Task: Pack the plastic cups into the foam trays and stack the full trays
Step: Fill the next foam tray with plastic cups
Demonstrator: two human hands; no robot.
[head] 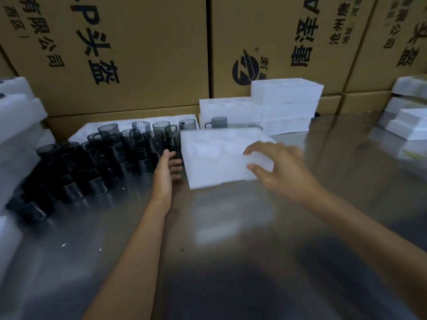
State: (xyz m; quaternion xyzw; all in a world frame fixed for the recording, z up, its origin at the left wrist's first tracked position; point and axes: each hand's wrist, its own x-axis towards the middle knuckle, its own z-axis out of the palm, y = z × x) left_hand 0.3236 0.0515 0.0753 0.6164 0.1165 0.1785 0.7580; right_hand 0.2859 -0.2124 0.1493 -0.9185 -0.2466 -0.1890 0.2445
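Observation:
A white foam tray (pixel 217 158) is tilted above the steel table (pixel 231 239) at the centre. My right hand (pixel 277 167) grips its right end, thumb on the near face and fingers over the top. My left hand (pixel 169 163) touches the tray's left side, next to the cups; its fingers are partly hidden. Several dark smoky plastic cups (pixel 104 162) with handles stand in stacked rows at the left. One grey cup (pixel 218 122) stands behind the tray, by the foam stack.
A stack of white foam trays (pixel 286 105) stands at the back centre. More foam pieces lie at the far left (pixel 16 116) and far right (pixel 406 121). Large printed cardboard boxes (pixel 115 54) wall off the back.

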